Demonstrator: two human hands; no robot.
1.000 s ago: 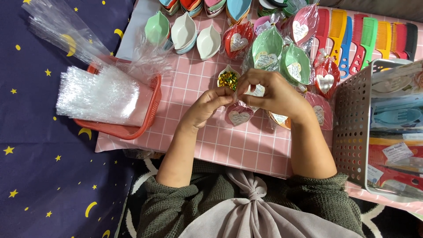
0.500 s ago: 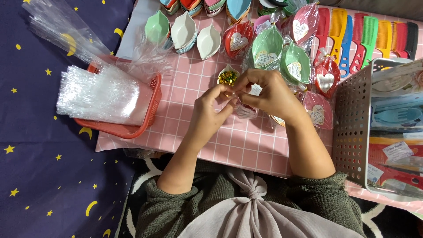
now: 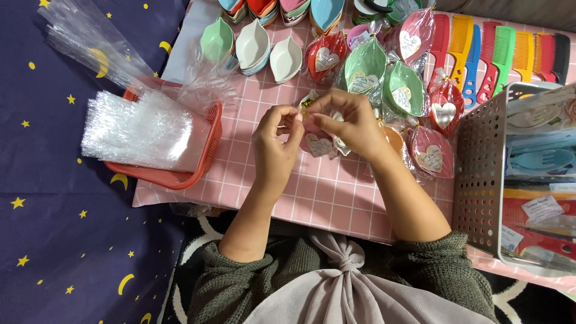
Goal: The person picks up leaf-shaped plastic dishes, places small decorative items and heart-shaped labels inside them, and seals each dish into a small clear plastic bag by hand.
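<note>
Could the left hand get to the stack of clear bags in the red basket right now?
Probably yes. The left hand is busy pinching the small wrapped packet, but the stack of clear bags lies uncovered in the red basket beside it, with bare pink cloth between.

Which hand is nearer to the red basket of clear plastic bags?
Left. The left hand is just right of the red basket, though not touching it; the right hand is farther right, beyond the left hand.

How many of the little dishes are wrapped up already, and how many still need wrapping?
Done: several wrapped dishes with heart tags lie at right. In hand: the left hand and right hand pinch a gold tie on a pink one. Left: bare dishes and clear bags wait.
</note>
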